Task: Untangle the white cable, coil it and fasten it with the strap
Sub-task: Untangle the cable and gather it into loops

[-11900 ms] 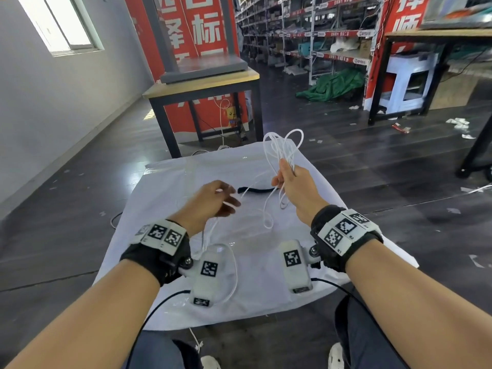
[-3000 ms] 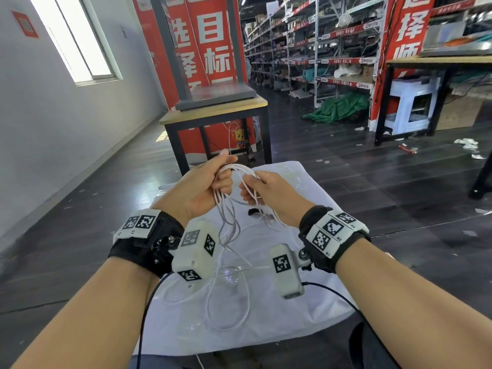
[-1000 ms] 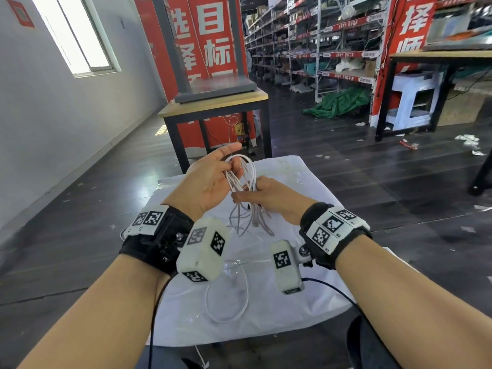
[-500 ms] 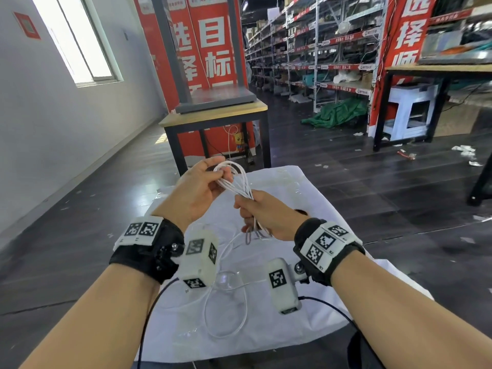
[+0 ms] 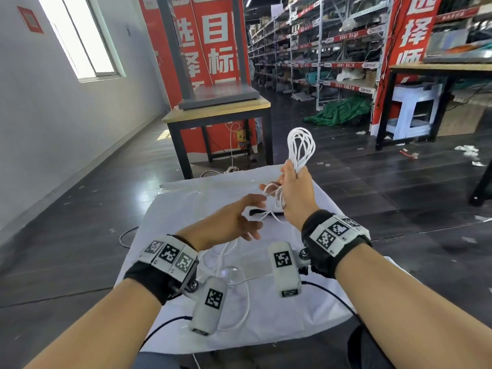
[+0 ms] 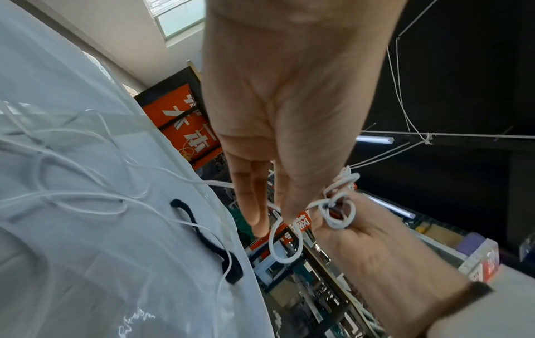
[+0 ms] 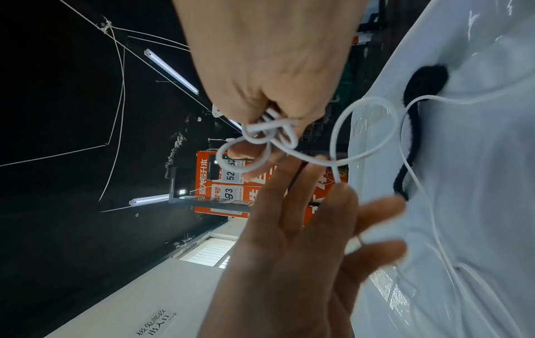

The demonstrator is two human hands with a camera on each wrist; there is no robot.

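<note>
My right hand (image 5: 290,179) grips the white cable (image 5: 300,145) in a bunch of loops, raised above the far side of the white-covered table (image 5: 186,198). Short loops hang below that fist (image 7: 269,137), and a loose tail (image 5: 239,291) trails down onto the cloth. The left hand (image 5: 250,217) hovers open just below and left of the right, fingers spread, holding nothing. A black strap (image 5: 255,212) lies on the cloth right beyond the left fingertips (image 6: 252,205), with a strand of cable across the strap (image 6: 208,240). The right wrist view shows the strap (image 7: 428,77) beside the hanging loops.
A wooden table with black legs (image 5: 218,110) stands straight ahead, carrying a grey base. Warehouse shelving (image 5: 319,49), a green tarp (image 5: 338,113) and a white stool (image 5: 415,107) lie beyond on the right. A thin cord (image 5: 125,235) lies on the dark floor to the left.
The left hand has let go of the cable bundle and dropped lower with fingers spread. The right hand has lifted the bundled loops up and to the right.
</note>
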